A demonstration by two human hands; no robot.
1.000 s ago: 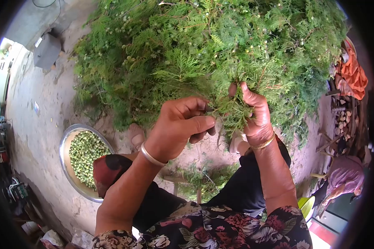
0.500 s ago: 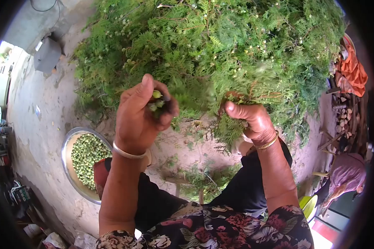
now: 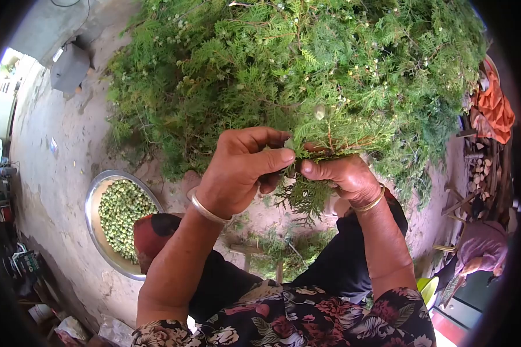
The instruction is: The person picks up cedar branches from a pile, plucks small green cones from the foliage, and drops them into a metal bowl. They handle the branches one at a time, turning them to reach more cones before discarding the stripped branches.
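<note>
My left hand (image 3: 243, 168) is closed, its thumb and fingertips pinched around a pale green cone (image 3: 290, 144), partly hidden. Curled fingers hide the palm. Right beside it, my right hand (image 3: 346, 176) grips a leafy evergreen sprig (image 3: 307, 199) between thumb and fingers. Flat green fronds hang below that hand and spread above it. The two sets of fingertips nearly meet. A pale round cone (image 3: 319, 111) shows just above the hands, against the foliage.
A big pile of evergreen branches (image 3: 260, 63) fills the far side. On the left, a metal basin (image 3: 92, 222) holds many green cones (image 3: 121, 211). Orange cloth (image 3: 492, 110) and stacked firewood (image 3: 480, 168) lie at right. Another person (image 3: 483, 246) is at the right edge.
My left hand has moved right and turned, coming up to the sprig; the green cones visible in its palm earlier are now mostly hidden. My right hand stays in place with the sprig.
</note>
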